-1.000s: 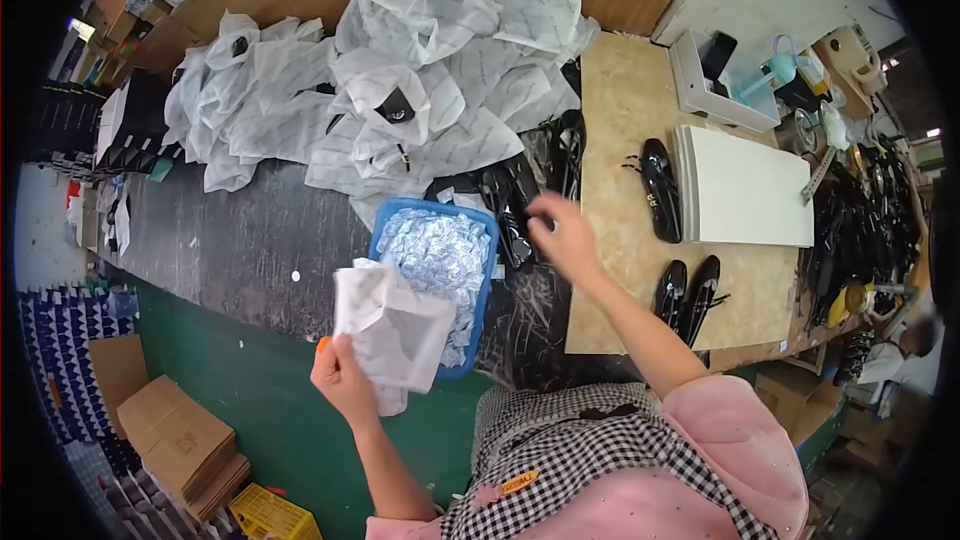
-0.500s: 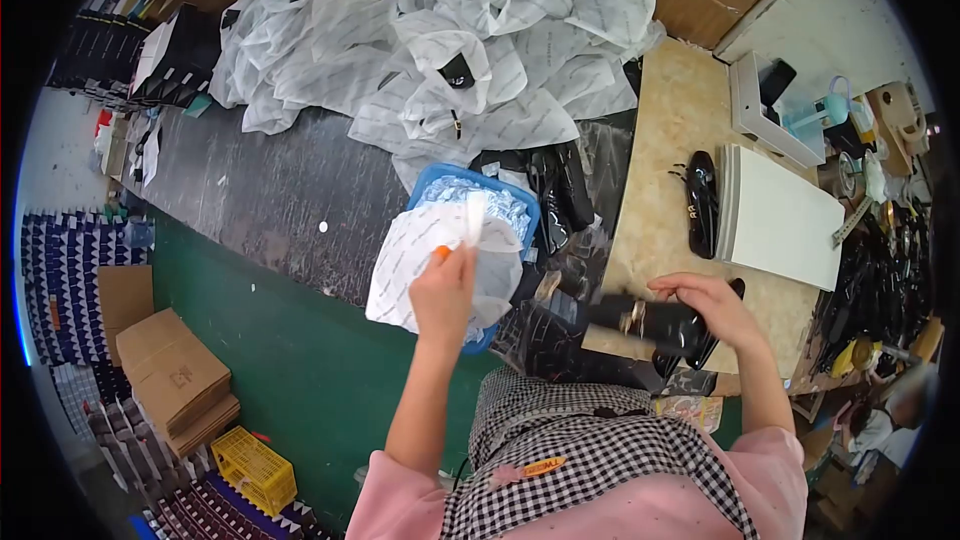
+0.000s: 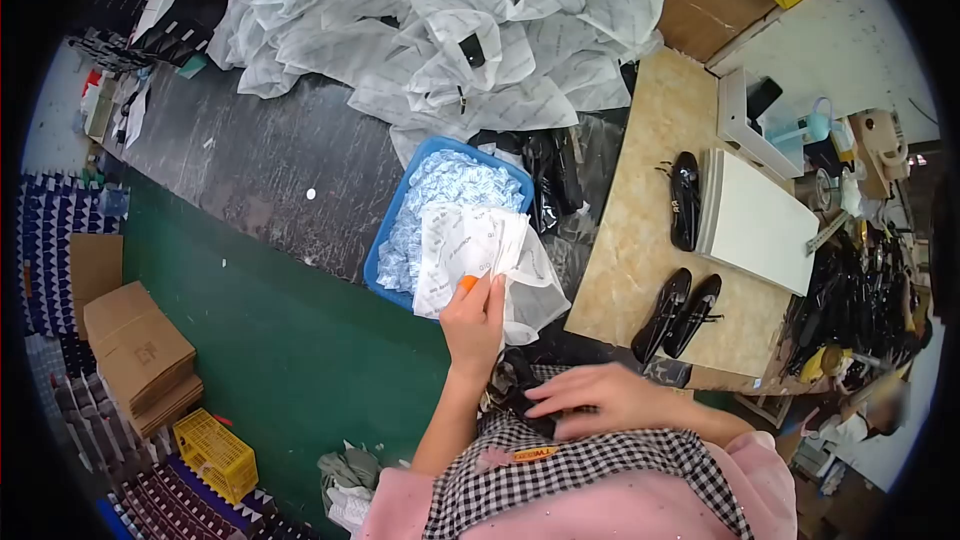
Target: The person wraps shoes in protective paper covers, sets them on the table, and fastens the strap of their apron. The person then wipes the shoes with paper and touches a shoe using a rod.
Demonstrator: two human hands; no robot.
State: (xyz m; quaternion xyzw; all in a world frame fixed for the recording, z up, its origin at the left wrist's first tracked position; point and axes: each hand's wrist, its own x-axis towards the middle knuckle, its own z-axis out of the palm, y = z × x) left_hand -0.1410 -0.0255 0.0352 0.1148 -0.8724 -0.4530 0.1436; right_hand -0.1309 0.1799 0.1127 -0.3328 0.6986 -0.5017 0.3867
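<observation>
My left hand (image 3: 473, 328) is closed on a sheet of white printed tissue paper (image 3: 455, 250), with something orange on its thumb. The paper hangs over the front of a blue basket (image 3: 375, 262) full of crinkled, pale blue-and-white wrapped pieces (image 3: 455, 180). Low against my checked apron, my right hand (image 3: 610, 398) has its fingers around a dark, shiny black shoe (image 3: 510, 380). Much of that shoe is hidden by the fingers and left wrist. A pair of black shoes (image 3: 678, 315) stands on the beige board to the right.
Another black shoe (image 3: 685, 202) lies beside a stack of white sheets (image 3: 760, 225). White tissue-wrapped bundles (image 3: 520, 30) crowd the back of the black table (image 3: 250, 170). Cardboard boxes (image 3: 140, 350) and a yellow crate (image 3: 215, 455) stand on the green floor at left.
My right hand has brought the black shoe left from over the beige board to my apron. My left hand has shifted right and down with the tissue paper, uncovering more of the basket.
</observation>
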